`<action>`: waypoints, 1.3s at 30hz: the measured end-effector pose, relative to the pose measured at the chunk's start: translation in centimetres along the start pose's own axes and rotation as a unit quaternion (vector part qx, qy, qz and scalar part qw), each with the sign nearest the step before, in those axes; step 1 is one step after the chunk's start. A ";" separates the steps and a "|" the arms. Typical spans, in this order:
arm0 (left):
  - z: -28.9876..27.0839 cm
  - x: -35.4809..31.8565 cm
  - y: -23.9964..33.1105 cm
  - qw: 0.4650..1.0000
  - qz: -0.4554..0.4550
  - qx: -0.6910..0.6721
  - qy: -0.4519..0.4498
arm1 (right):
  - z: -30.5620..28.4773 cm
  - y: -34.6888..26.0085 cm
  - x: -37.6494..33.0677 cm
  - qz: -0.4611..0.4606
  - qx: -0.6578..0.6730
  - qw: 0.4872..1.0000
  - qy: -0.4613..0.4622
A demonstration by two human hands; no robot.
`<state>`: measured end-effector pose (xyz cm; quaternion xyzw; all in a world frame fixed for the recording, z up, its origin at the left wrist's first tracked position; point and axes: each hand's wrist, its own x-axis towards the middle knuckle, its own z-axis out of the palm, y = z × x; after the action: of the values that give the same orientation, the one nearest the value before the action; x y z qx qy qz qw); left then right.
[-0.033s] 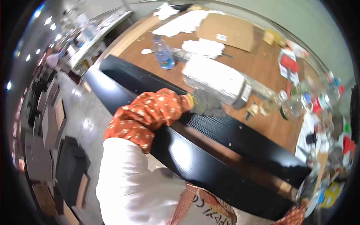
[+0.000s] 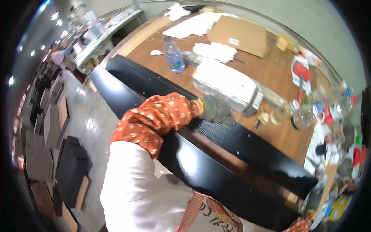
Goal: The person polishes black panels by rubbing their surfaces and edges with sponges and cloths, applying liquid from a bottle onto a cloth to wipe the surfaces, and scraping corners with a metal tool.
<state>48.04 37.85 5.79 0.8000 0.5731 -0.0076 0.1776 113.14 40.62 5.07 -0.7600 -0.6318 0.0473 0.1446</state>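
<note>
at the far left, a dim stack of dark flat boards (image 2: pixel 71 170) lies on the grey floor, well apart from the work. to its right the person's left arm, in a white sleeve with an orange flower-print cuff (image 2: pixel 156 118), reaches across a long black wood-grain panel (image 2: pixel 247 150) that runs from far left to near right along the near edge of a brown wooden tabletop (image 2: pixel 278 73). the left hand (image 2: pixel 216 110), in a grey knitted glove, lies on the top face of the panel with fingers curled; whether it clamps the panel or only presses on it cannot be told. just beyond the hand, touching or nearly so, lies a white oblong block with a grey end (image 2: pixel 228 87). farther off stands a clear plastic bottle of blue-tinted water (image 2: pixel 174 56), and behind it white crumpled cloths (image 2: pixel 214 50) and a flat brown cardboard box (image 2: pixel 241 34). at the right, clear bottles and small jars (image 2: pixel 309 112) crowd the table. the right hand is barely seen: only an orange cuff (image 2: pixel 303 224) shows at the near right end of the panel, its grip hidden.
</note>
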 end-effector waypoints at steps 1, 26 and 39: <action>1.3 0.0 -1.2 0.998 0.041 -0.014 0.046 | 0.1 4.0 0.1 0.004 -0.021 1.000 -0.006; -1.4 -2.1 2.6 0.989 0.081 0.104 -0.067 | 10.7 -18.1 -11.3 -0.426 -0.023 0.891 -0.153; -3.3 0.7 10.0 0.978 0.145 -0.114 -0.102 | 3.6 -29.5 -22.3 -0.503 0.057 0.861 -0.045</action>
<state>56.87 36.66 11.48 0.8441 0.4269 0.0028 0.3245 79.91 24.20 7.40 -0.3269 -0.9301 0.0383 0.1632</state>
